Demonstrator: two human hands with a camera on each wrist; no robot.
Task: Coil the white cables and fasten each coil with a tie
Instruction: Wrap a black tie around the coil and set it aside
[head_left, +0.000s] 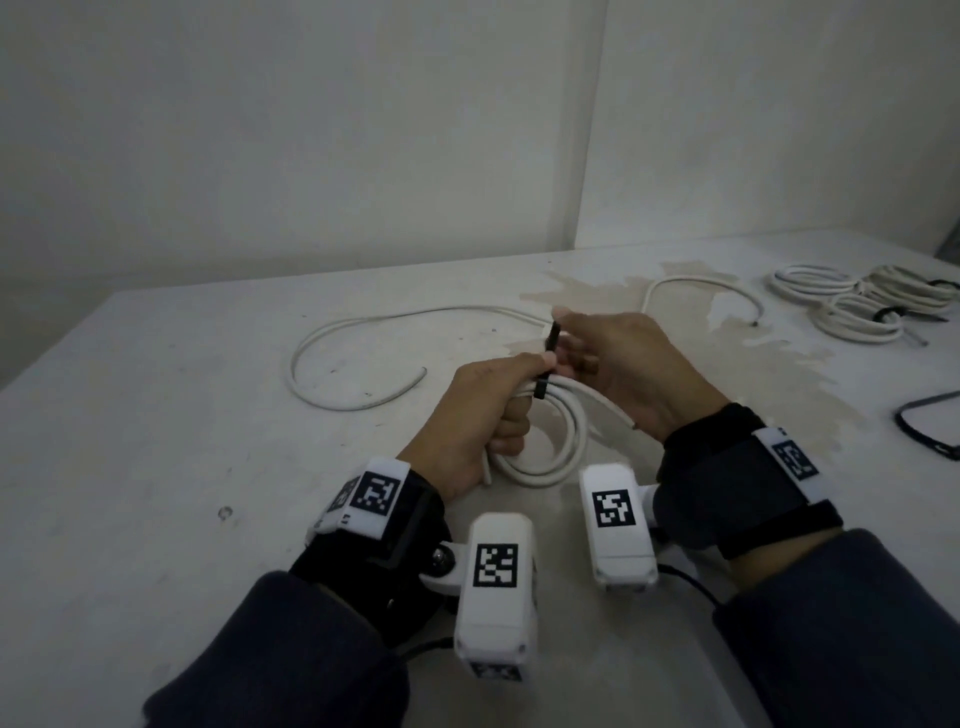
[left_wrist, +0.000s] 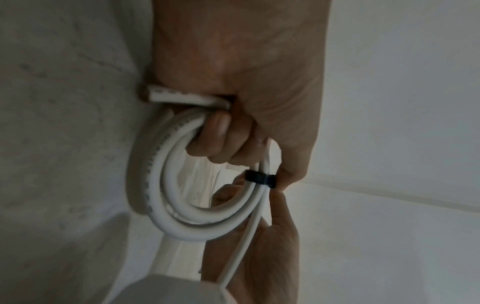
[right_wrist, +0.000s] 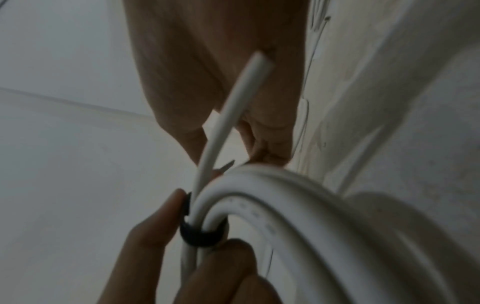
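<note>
White coil (head_left: 540, 441) gripped in our left hand (head_left: 478, 415); right hand (head_left: 623, 358), at 2 o'clock, pinches black tie (head_left: 548, 358) wrapped around coil.

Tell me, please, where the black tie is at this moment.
In the head view, the black tie sits mid-table, wrapped around the white coil, between the left hand and right hand.

We saw a white cable coil (head_left: 540, 441) with a black tie (head_left: 546, 364) around it, more white coils (head_left: 857, 304) on a pale grey table (head_left: 156, 441), dark sleeves (head_left: 291, 649), and black-and-white square patterns on the wrist boxes (head_left: 496, 566).
</note>
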